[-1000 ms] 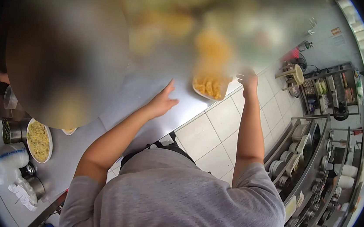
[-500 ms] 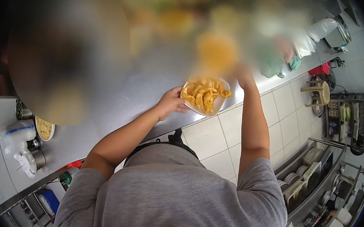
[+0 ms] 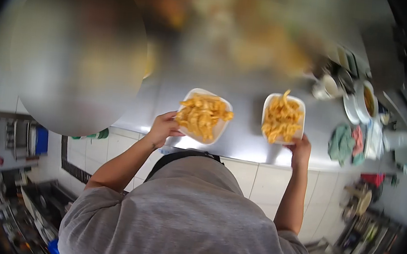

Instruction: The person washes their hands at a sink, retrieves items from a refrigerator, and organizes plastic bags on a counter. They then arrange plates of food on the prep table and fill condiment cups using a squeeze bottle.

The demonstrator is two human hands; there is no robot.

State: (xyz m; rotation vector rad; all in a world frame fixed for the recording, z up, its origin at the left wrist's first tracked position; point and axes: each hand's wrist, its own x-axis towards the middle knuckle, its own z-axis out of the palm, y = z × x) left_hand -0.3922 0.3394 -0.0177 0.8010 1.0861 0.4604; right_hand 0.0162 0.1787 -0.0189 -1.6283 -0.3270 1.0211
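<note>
My left hand (image 3: pixel 165 127) grips the left edge of a white squarish plate (image 3: pixel 219 131) heaped with golden fried strips (image 3: pixel 201 116). Its fingers go under the rim, partly hidden. My right hand (image 3: pixel 300 150) holds a second white plate (image 3: pixel 302 118) by its lower right corner. That plate bears a similar pile of golden fried strips (image 3: pixel 281 119). Both plates are level with the metal counter's front edge, a gap between them. Whether either plate touches the counter, I cannot tell.
A metal counter (image 3: pixel 246 126) runs across in front of me. Green and pink cloths (image 3: pixel 342 143) lie at its right, near stacked white dishes (image 3: pixel 352 109) and a white cup (image 3: pixel 326 87). Blur covers the upper part of the view. A tiled floor (image 3: pixel 238 172) shows below.
My right hand, earlier reaching into the blurred area, now holds a second plate of fried strips. The left plate has moved slightly left in view. My body has turned relative to the counter.
</note>
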